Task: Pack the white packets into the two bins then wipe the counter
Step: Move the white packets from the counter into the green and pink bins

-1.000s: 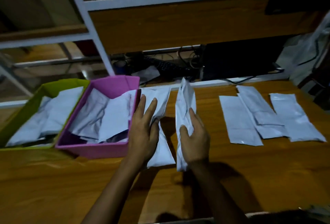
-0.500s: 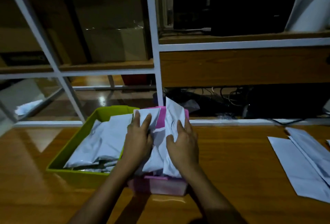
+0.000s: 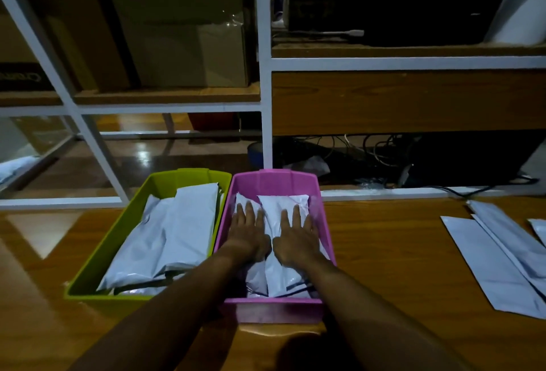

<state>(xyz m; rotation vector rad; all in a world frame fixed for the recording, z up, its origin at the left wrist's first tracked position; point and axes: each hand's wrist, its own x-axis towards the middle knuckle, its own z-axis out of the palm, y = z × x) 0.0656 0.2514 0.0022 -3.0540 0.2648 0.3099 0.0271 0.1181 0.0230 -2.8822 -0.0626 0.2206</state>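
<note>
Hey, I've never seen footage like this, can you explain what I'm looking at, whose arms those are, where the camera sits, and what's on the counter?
There is no machine here. The view comes from a wide-angle camera worn on a person's head, looking down at their own bare arms. The left hand and right hand lie flat, fingers spread, pressing white plastic packets down inside a pink plastic bin. Neither hand has a grip on anything. Beside it on the left stands a lime-green plastic bin, also filled with white packets. Both bins sit on a glossy wooden counter. At the right edge, a few flat white packets wait unpacked. Behind is white-framed shelving.
</note>
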